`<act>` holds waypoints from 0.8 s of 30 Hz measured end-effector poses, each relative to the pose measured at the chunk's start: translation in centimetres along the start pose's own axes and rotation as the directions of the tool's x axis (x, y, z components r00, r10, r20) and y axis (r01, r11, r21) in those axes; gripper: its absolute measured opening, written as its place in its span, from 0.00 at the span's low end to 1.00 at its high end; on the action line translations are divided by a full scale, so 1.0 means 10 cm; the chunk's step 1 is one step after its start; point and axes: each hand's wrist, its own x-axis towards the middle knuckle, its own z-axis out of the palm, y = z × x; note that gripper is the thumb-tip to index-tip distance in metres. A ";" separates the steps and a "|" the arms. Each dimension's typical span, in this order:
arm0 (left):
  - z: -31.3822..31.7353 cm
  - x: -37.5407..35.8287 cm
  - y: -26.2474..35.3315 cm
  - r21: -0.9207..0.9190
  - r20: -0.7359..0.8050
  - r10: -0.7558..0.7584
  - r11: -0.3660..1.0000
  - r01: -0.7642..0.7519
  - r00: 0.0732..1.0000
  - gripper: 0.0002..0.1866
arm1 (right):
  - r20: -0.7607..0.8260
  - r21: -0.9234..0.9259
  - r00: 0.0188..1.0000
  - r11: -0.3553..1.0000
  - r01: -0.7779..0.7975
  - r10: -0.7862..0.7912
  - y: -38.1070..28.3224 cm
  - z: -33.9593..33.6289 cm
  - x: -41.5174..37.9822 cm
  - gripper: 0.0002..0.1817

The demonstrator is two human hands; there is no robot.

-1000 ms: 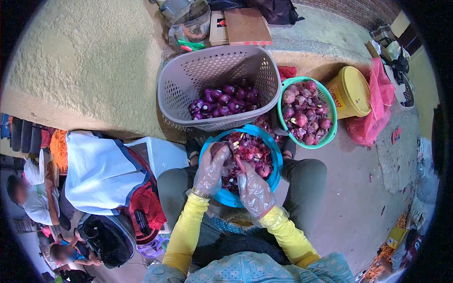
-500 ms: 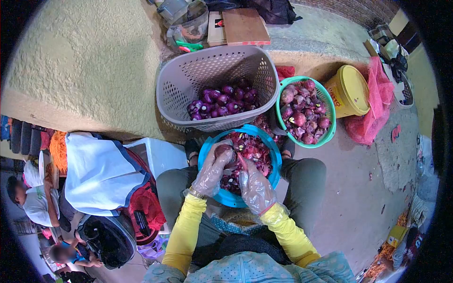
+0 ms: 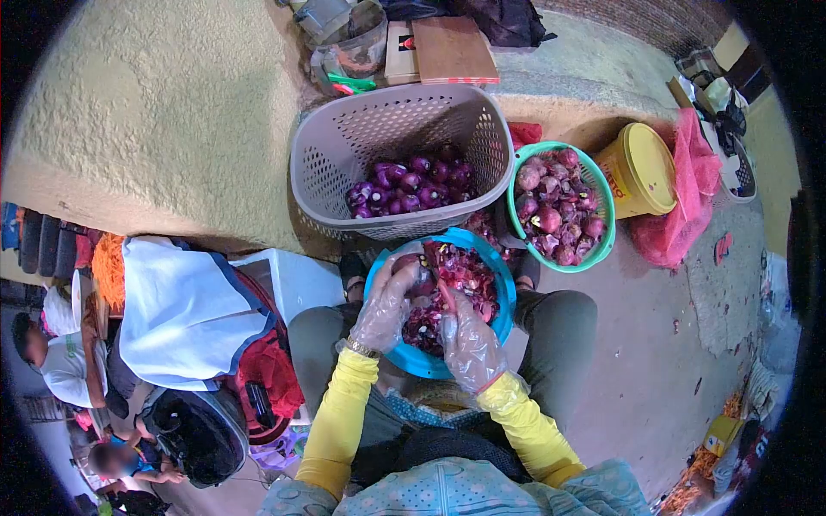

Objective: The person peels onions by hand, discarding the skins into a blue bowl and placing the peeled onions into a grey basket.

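My left hand (image 3: 385, 311), in a clear plastic glove, is closed round a red onion (image 3: 418, 277) above the blue basin (image 3: 508, 297). My right hand (image 3: 471, 342), gloved too, is closed on a thin pinkish-red tool (image 3: 446, 295), whose tip is near the onion. Loose red onion skins (image 3: 469, 273) lie in the basin below both hands. Beyond the basin, a grey perforated basket (image 3: 404, 225) holds shiny purple onions (image 3: 409, 185). A green basket (image 3: 609, 215) to its right holds dull, unpeeled-looking onions (image 3: 559, 206).
A yellow bucket (image 3: 650, 168) and pink mesh bag (image 3: 680, 224) stand at the right. At the left are a white cloth (image 3: 185, 314), a black-lined tub (image 3: 202, 439) and two people (image 3: 73, 374). Boards (image 3: 452, 47) lie on the ledge behind.
The view has shifted slightly. My left hand still holds the onion, and the fingers of both hands have moved a little around it and the tool.
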 end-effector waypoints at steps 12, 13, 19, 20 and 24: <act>0.01 -0.02 0.01 0.125 0.035 0.081 0.989 -0.084 0.996 0.26 | 0.050 -0.120 0.996 0.990 -0.073 0.080 -0.11 -0.18 0.02 0.25; 0.01 -0.03 0.02 0.124 0.035 0.081 0.989 -0.084 0.996 0.26 | 0.050 -0.121 0.996 0.990 -0.073 0.080 -0.10 -0.17 0.03 0.25; -0.01 -0.07 0.01 0.251 0.041 0.018 0.968 -0.027 0.999 0.24 | 0.043 -0.129 0.993 0.986 -0.103 0.109 -0.06 -0.12 0.10 0.23; -0.04 -0.03 -0.02 0.264 0.042 0.066 0.962 -0.075 0.997 0.25 | 0.025 -0.144 0.997 0.987 -0.075 0.079 -0.05 -0.12 0.09 0.24; -0.15 -0.08 0.07 0.373 0.019 0.063 0.925 -0.065 0.998 0.26 | 0.020 -0.132 0.999 0.991 -0.024 0.027 0.08 -0.12 0.04 0.24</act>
